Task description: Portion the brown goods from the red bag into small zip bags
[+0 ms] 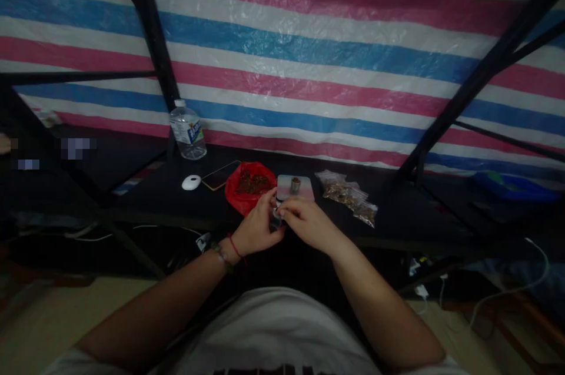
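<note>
Right at the worktop (392, 210)'s near edge, the left hand (255, 230)'s fingers grip a small clear bag (275, 222) (dimly seen), and the right hand (309, 222)'s fingers pinch its top. Toward the far edge sit a red bag (232, 191), a scale (284, 183) bearing a small cup (295, 186), and filled packets (346, 195).
</note>
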